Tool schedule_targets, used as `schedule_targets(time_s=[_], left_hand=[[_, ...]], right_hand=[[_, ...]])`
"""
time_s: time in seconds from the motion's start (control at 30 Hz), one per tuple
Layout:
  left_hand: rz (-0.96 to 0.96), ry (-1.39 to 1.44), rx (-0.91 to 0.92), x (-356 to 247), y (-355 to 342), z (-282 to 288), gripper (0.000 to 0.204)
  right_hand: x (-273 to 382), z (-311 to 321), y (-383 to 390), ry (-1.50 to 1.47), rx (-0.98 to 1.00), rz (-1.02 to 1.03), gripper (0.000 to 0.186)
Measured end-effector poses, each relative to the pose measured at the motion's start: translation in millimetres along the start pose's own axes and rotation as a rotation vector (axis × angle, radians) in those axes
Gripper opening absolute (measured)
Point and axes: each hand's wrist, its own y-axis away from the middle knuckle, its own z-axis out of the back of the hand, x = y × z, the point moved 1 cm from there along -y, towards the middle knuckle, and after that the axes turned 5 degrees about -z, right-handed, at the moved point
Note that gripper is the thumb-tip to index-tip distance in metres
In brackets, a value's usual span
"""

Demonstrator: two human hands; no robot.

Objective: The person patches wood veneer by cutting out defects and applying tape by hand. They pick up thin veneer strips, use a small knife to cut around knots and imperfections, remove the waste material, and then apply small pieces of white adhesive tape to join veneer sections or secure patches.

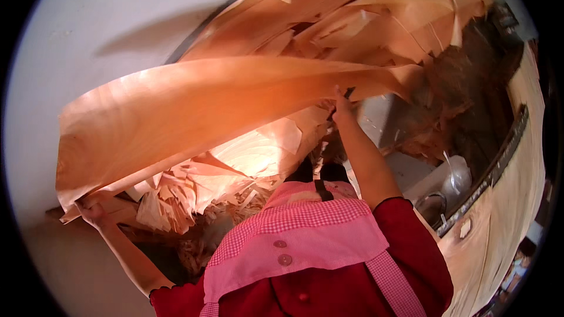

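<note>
A long, curved sheet of thin orange wood veneer (194, 114) stretches across the middle of the head view. My left hand (92, 212) grips it at the lower left corner, with the fingertips partly behind the sheet. My right hand (342, 103) holds its lower edge toward the right end, thumb up along the face, beside a small dark sliver or object that I cannot make out. A heap of torn veneer pieces (247, 155) lies below the sheet.
More layered veneer sheets (352, 12) are piled behind, against a white wall (106, 12). At the right are a dark-edged board (496, 217) of pale wood, a clear plastic bag (460, 177) and dark, shadowed scraps (452, 94).
</note>
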Motion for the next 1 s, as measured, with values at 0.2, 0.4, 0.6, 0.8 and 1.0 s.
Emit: schedule_targets(time_s=[0.2, 0.4, 0.6, 0.8, 1.0], left_hand=[[0.163, 0.44, 0.019, -34, -37, 63, 0.042], [0.082, 0.494, 0.098, 51, -15, 67, 0.039], [0.779, 0.943, -0.43, 231, 47, -1, 0.038], [1.066, 1.241, -0.83, 363, 64, 20, 0.058], [1.389, 1.625, -0.664, 354, 143, -61, 0.079]], right_hand=[[-16, 14, -54, -0.006, -0.066, -0.067, 0.02], [69, 22, -32, -0.107, 0.271, 0.094, 0.005], [185, -74, 65, -0.098, 0.366, 0.477, 0.007], [39, -279, 217, 0.065, 0.593, 0.49, 0.015], [-229, -378, 227, 0.972, 1.131, 0.436, 0.023]])
